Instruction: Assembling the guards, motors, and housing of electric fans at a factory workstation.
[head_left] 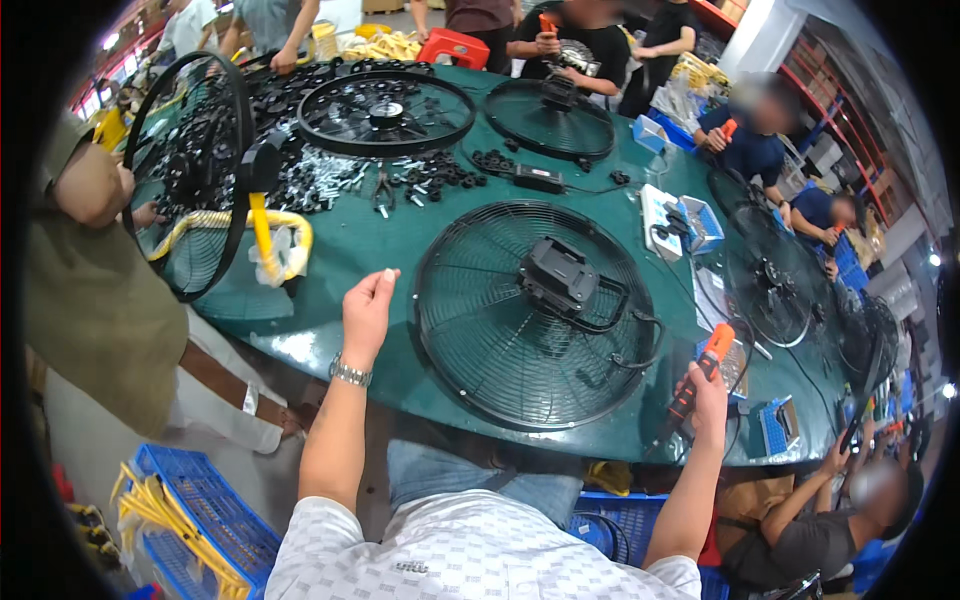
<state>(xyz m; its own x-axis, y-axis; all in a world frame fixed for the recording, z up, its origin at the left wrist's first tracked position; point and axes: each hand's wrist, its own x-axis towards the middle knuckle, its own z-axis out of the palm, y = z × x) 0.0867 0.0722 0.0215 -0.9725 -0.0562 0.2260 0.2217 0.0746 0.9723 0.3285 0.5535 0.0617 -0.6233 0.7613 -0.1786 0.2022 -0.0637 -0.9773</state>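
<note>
– Green worktable [340, 240] in a crowded workshop; black wire fan guard [520, 330] lying flat at centre, motor housing [560, 275] on top. Grip?
– Right hand [709, 395] wrapped around a power screwdriver [682, 402], near the guard's right rim; left hand [367, 305] raised, pinched closed (nothing visible between the fingertips).
– Possible mishap?
– Perhaps snagging on the looped cable [655, 345], from too low a swing.
– Long axis of the screwdriver?
– Diagonal: orange end up-right, dark end down-left, toward the table's near edge.

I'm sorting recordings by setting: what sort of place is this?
Likely a factory assembly floor: black fan grilles lie on a green worktable near heaped small black parts, and several people hold orange tools.
</note>
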